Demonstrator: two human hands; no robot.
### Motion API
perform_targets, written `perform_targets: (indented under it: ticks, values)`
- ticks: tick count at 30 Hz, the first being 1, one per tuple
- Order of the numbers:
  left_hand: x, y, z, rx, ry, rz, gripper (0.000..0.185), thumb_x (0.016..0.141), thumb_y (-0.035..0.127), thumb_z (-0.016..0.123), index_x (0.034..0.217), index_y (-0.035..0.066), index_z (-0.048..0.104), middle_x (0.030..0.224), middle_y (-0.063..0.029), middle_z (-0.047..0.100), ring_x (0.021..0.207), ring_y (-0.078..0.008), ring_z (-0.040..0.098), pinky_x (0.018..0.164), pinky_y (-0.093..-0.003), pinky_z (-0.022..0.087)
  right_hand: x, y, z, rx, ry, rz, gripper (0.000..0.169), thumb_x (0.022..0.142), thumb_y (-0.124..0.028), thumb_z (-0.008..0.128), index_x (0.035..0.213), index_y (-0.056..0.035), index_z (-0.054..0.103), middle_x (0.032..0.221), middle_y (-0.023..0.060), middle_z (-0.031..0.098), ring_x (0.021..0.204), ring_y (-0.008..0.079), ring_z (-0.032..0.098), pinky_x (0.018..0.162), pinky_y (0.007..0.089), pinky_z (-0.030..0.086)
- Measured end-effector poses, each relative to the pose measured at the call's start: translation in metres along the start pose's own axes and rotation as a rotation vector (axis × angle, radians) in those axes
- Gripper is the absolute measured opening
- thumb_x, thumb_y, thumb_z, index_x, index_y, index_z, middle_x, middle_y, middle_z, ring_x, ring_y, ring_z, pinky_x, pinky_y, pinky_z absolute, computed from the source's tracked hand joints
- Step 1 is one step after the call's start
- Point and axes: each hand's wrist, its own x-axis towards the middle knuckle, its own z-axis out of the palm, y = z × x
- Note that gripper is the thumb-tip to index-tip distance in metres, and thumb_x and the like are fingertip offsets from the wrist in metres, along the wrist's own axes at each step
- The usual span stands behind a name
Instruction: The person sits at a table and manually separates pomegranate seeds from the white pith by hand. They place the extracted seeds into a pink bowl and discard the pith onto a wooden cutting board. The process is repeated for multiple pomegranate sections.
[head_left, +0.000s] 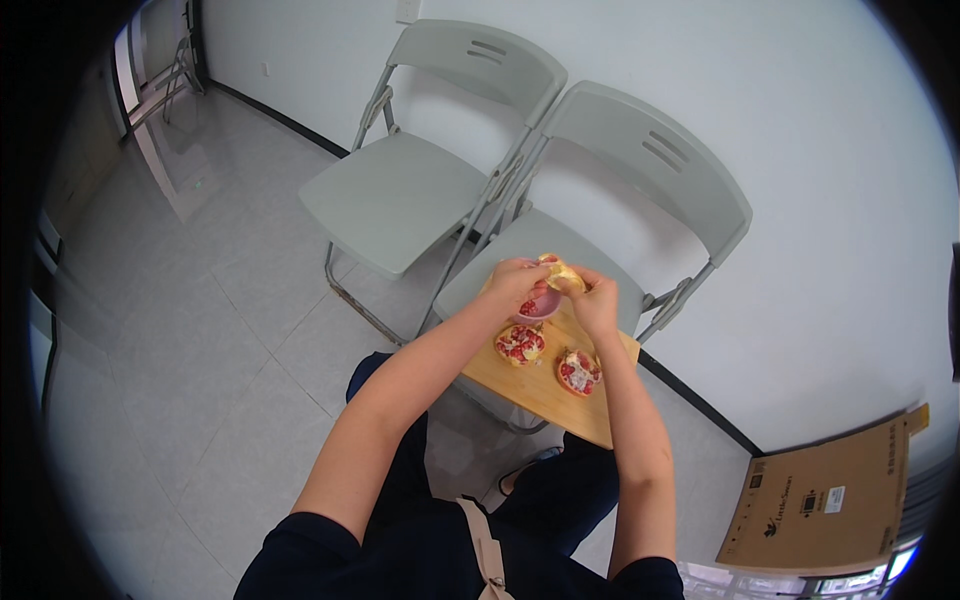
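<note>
Both my hands grip a piece of pomegranate, its yellowish rind showing between them. My left hand has it from the left, my right hand from the right. Beneath them is a pink bowl with red pomegranate seeds inside, partly covered by my left hand. Nearer to me, on a wooden cutting board, lie two opened pomegranate pieces: one just below the bowl, the other beside my right forearm. Both show red seeds and pale membrane.
The board rests on the seat of a grey folding chair. A second grey folding chair stands close on its left, with a white wall behind both. A large cardboard box leans by the wall at lower right.
</note>
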Motion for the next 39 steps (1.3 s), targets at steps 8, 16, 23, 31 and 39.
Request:
perform_targets:
  ticks: [8, 16, 23, 31, 39]
  values:
    - [0.002, 0.0, 0.007, 0.104, 0.069, 0.005, 0.015, 0.079, -0.002, 0.058, 0.094, 0.002, 0.057, 0.086, -0.0073, 0.059, 0.072, -0.0147, 0.06, 0.063, -0.0248, 0.053, 0.003, 0.01, -0.006, 0.081, 0.038, 0.042, 0.02, 0.076, -0.004, 0.066, 0.094, 0.0044, 0.066, 0.082, 0.0094, 0.067, 0.072, 0.0107, 0.06, 0.064, 0.0244, 0.05]
    - [0.002, 0.006, 0.003, 0.129, 0.03, -0.023, 0.02, 0.08, 0.012, 0.06, 0.097, 0.002, 0.058, 0.094, -0.0099, 0.061, 0.077, -0.0163, 0.059, 0.065, -0.0296, 0.048, 0.001, -0.008, -0.011, 0.329, -0.025, 0.297, 0.021, 0.084, -0.005, 0.058, 0.104, 0.0017, 0.06, 0.089, 0.0076, 0.065, 0.072, 0.0119, 0.063, 0.056, 0.0205, 0.05]
    - [-0.013, 0.016, 0.01, 0.098, -0.014, -0.055, 0.023, 0.085, 0.028, 0.06, 0.095, 0.006, 0.057, 0.091, -0.005, 0.061, 0.077, -0.0136, 0.059, 0.069, -0.0271, 0.049, 0.001, -0.002, -0.009, 0.423, -0.082, 0.291, 0.023, 0.088, -0.004, 0.051, 0.11, 0.0023, 0.054, 0.093, 0.01, 0.063, 0.071, 0.0144, 0.065, 0.057, 0.0214, 0.051]
    - [-0.012, 0.01, 0.006, 0.135, -0.041, 0.098, 0.016, 0.08, 0.012, 0.068, 0.087, 0.005, 0.056, 0.086, -0.0056, 0.06, 0.074, -0.011, 0.06, 0.063, -0.0229, 0.052, 0.0, -0.002, -0.006, 0.438, -0.104, 0.314, 0.025, 0.089, -0.005, 0.05, 0.112, 0.002, 0.053, 0.092, 0.0103, 0.063, 0.073, 0.0144, 0.064, 0.06, 0.0216, 0.052]
    - [-0.006, -0.004, 0.001, 0.304, -0.04, 0.433, 0.015, 0.075, -0.001, 0.069, 0.08, 0.002, 0.055, 0.073, -0.005, 0.06, 0.064, -0.0103, 0.06, 0.058, -0.0207, 0.051, 0.0, -0.02, 0.0, 0.413, -0.104, 0.382, 0.026, 0.085, -0.016, 0.061, 0.106, -0.0014, 0.06, 0.089, 0.0055, 0.065, 0.073, 0.0106, 0.063, 0.057, 0.0186, 0.05]
